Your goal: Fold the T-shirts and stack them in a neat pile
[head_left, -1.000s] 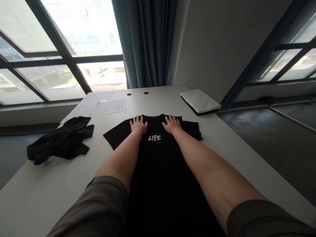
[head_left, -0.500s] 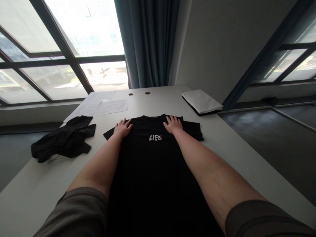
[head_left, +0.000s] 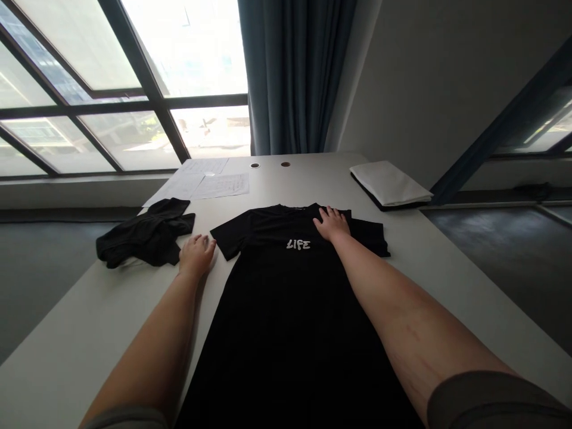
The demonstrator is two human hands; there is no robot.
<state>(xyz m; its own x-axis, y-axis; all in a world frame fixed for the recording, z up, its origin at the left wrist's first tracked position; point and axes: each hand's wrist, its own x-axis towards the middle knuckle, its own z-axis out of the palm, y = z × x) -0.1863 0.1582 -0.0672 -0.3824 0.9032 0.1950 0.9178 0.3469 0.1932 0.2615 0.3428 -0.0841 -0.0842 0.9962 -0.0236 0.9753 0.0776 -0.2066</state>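
Observation:
A black T-shirt (head_left: 286,310) lies spread on the white table, collar at the far end, white lettering on its chest. My right hand (head_left: 332,223) rests flat on the shirt near the right shoulder, fingers spread. Beside the tip of the left sleeve is my left hand (head_left: 196,253), over the table, with its fingers slightly bent and nothing seen in them. Just left of that hand lies a crumpled black garment (head_left: 143,235). The shirt's right sleeve looks doubled or creased near the shoulder.
The white table (head_left: 308,179) has two round cable holes near its far edge. Several written paper sheets (head_left: 221,186) lie at the back left. A folded white cloth (head_left: 391,182) sits on something dark at the back right. A blue curtain (head_left: 292,77) hangs behind, beside windows.
My left hand has left the shirt's left shoulder and moved outward past the sleeve, which now shows fully. My right hand stays on the shirt. The view has turned slightly left.

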